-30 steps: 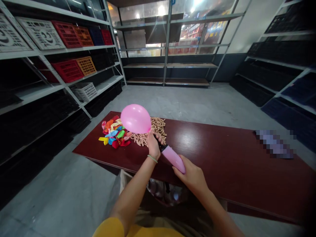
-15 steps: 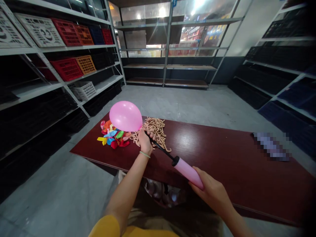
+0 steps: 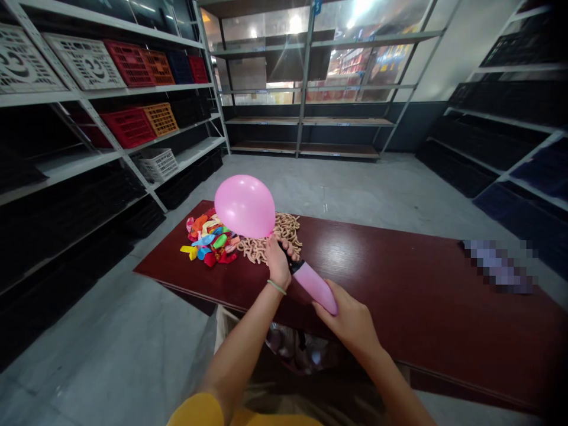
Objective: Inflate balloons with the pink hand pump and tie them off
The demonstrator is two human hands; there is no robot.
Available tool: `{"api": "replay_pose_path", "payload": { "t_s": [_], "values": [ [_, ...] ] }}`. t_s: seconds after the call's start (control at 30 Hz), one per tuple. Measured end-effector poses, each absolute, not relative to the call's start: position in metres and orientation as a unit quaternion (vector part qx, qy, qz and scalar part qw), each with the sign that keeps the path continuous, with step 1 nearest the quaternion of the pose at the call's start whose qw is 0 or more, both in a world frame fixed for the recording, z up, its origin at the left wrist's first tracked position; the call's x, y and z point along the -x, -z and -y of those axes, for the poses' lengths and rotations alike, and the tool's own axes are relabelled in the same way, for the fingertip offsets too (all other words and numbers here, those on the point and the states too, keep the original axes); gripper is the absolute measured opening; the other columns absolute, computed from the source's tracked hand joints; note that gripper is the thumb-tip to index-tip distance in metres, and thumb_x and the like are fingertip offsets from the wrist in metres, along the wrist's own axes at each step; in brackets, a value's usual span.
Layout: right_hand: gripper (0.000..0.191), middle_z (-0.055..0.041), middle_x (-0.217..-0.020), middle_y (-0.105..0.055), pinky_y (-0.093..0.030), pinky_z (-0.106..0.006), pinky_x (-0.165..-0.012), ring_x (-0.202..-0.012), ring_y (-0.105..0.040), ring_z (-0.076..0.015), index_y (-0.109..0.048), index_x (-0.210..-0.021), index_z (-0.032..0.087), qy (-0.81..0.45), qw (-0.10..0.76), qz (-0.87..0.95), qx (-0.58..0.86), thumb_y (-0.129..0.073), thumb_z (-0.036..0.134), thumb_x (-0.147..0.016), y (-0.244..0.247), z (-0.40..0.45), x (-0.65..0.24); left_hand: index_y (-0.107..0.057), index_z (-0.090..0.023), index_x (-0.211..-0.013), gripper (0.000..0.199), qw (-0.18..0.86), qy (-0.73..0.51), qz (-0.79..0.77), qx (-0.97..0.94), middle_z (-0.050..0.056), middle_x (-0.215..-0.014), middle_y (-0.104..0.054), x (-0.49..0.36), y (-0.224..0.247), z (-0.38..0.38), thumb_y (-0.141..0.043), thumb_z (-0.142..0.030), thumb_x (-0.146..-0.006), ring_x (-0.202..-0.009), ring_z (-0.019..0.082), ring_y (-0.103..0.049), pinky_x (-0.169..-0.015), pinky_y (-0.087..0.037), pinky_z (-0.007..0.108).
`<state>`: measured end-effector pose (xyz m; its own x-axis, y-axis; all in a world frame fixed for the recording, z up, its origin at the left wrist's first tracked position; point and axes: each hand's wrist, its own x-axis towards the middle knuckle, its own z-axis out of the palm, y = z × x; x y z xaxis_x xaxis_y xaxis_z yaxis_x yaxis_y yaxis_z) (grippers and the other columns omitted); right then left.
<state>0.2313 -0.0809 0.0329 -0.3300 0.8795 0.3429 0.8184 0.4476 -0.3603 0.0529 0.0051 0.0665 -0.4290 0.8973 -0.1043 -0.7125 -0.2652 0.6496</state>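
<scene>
Head view: pink balloon (image 3: 245, 206) held up on a hand pump (image 3: 314, 287).
Left hand (image 3: 278, 263) pinches the balloon's neck firmly against the black nozzle (image 3: 287, 253), sealing it, while right hand (image 3: 348, 319) cups the pump's lower end, above the dark red surface (image 3: 421, 284), beside a pile of deflated balloons (image 3: 207, 241).

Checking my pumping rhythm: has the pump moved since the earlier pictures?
Yes. Against the balloon pile, the pump has drawn in toward it since the middle picture, back about where it was in the first.
</scene>
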Motion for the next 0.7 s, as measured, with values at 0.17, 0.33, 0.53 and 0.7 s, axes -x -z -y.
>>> {"api": "replay_pose_path", "payload": {
  "t_s": [0.17, 0.33, 0.53, 0.7],
  "values": [
    [0.047, -0.009, -0.119, -0.07, -0.058, -0.035, -0.078, -0.098, -0.071, -0.0256, -0.052, -0.133, 0.022, -0.08, 0.256, 0.829, 0.491, -0.057, 0.039, -0.089, -0.03, 0.082, -0.232, -0.04, -0.022, -0.076, 0.026, 0.51, -0.787, -0.316, -0.145, -0.006, -0.057, -0.037, -0.044, -0.072, -0.005, -0.053, -0.039, -0.091, -0.04, 0.007, -0.035, -0.036, -0.027, 0.018],
    [0.049, -0.0094, -0.121, -0.069, -0.059, -0.037, -0.084, -0.103, -0.07, -0.025, -0.051, -0.135, 0.022, -0.057, 0.258, 0.844, 0.467, -0.058, 0.038, -0.089, -0.019, 0.091, -0.269, -0.042, -0.021, -0.074, 0.022, 0.494, -0.805, -0.3, -0.133, -0.006, -0.057, -0.037, -0.02, -0.079, -0.016, -0.052, -0.032, -0.09, -0.04, 0.007, -0.036, -0.036, -0.027, 0.018],
    [0.051, -0.0087, -0.123, -0.069, -0.057, -0.035, -0.089, -0.106, -0.069, -0.0236, -0.05, -0.136, 0.023, -0.03, 0.26, 0.853, 0.451, -0.061, 0.037, -0.088, -0.007, 0.099, -0.31, -0.042, -0.021, -0.074, 0.017, 0.48, -0.809, -0.318, -0.121, -0.007, -0.057, -0.036, -0.003, -0.077, -0.026, -0.05, -0.028, -0.088, -0.039, 0.007, -0.035, -0.035, -0.026, 0.019],
    [0.047, -0.008, -0.119, -0.07, -0.059, -0.034, -0.081, -0.099, -0.071, -0.0237, -0.053, -0.132, 0.023, -0.035, 0.246, 0.843, 0.477, -0.059, 0.038, -0.088, -0.011, 0.095, -0.3, -0.039, -0.021, -0.072, 0.022, 0.477, -0.807, -0.327, -0.114, -0.007, -0.056, -0.035, -0.009, -0.078, -0.025, -0.05, -0.031, -0.088, -0.039, 0.007, -0.033, -0.035, -0.026, 0.018]
  ]
}}
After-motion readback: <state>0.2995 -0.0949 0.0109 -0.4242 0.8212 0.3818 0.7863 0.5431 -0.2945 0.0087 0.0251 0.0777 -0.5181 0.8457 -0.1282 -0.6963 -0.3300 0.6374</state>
